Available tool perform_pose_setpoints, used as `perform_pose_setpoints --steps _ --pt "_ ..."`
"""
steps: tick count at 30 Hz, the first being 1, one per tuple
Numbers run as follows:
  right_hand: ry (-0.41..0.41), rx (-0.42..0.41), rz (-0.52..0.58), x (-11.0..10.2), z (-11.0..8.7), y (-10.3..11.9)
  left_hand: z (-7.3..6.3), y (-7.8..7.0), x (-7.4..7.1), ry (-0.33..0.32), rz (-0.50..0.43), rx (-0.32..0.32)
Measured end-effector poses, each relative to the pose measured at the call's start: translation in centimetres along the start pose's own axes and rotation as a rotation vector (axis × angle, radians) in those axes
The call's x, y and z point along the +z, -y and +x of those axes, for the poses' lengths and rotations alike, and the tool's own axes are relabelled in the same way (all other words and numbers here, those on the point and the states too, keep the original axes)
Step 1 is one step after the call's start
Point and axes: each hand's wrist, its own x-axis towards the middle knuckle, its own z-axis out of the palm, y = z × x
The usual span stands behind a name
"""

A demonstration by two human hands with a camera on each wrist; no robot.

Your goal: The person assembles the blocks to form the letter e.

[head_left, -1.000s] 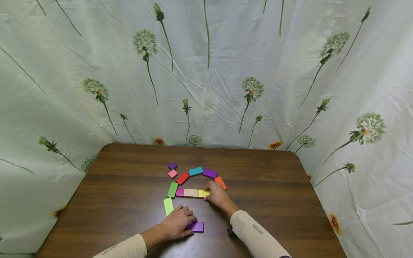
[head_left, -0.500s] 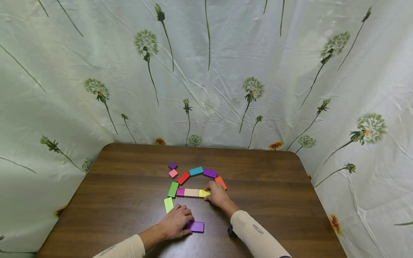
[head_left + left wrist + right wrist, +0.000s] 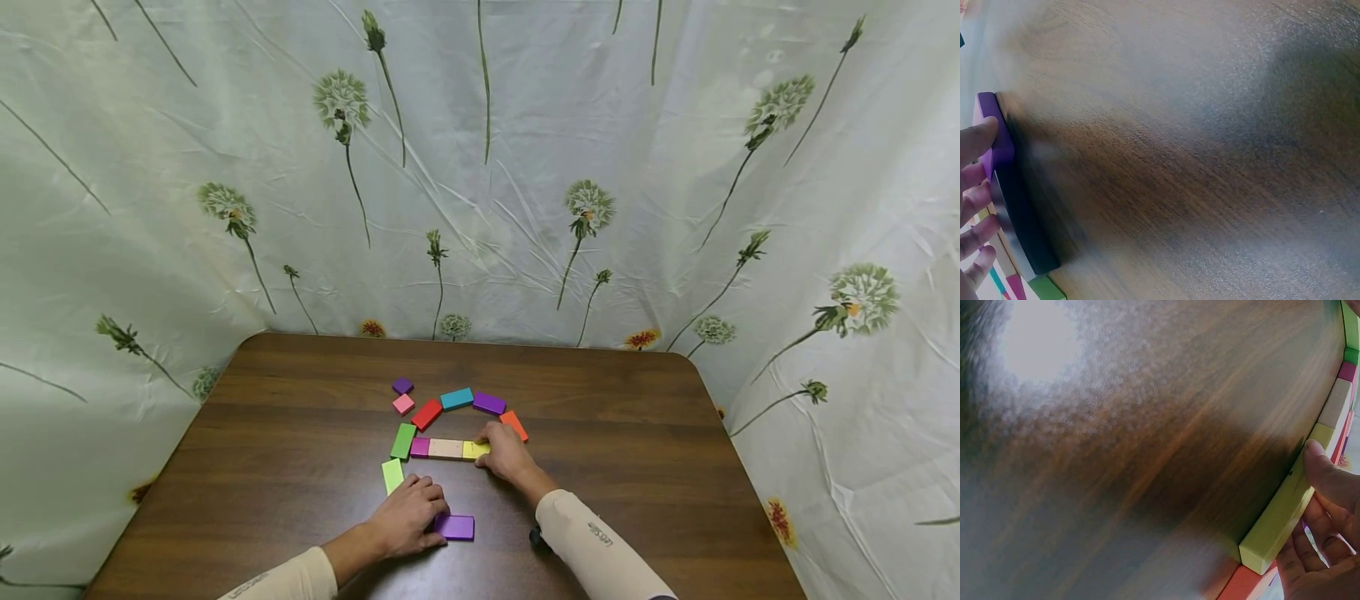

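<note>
My left hand (image 3: 408, 518) pinches the left end of a purple block (image 3: 457, 527) near the table's front. In the left wrist view its thumb lies against that purple block (image 3: 1001, 147), and a dark block (image 3: 1025, 225) meets its end; from the head the hand covers this dark one. A light green block (image 3: 392, 476) lies just beyond that hand. My right hand (image 3: 507, 454) grips a yellow block (image 3: 474, 450), thumb on the near side in the right wrist view. The yellow block ends a straight row with a beige block (image 3: 446, 449) and a magenta block (image 3: 420, 448).
Around the row curve a green block (image 3: 402, 442), a red block (image 3: 427, 414), a teal block (image 3: 456, 399), a second purple block (image 3: 490, 403) and an orange block (image 3: 514, 425). Small pink (image 3: 403, 404) and dark purple (image 3: 402, 386) blocks lie behind on the wooden table (image 3: 622, 467).
The fingers of my left hand have slid slightly left, so a little more of the purple block shows. My right hand has stayed on the yellow block.
</note>
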Motion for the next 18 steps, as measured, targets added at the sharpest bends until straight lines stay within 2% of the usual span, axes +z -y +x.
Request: perform_pose_setpoints --steps 9,18 --pt "0.004 0.01 0.001 -0.02 0.05 0.03 -0.01 -0.03 -0.25 0.025 -0.025 -0.011" --pt "0.002 0.006 0.001 -0.01 0.06 0.02 -0.09 0.0 -0.03 -0.015 -0.018 -0.007"
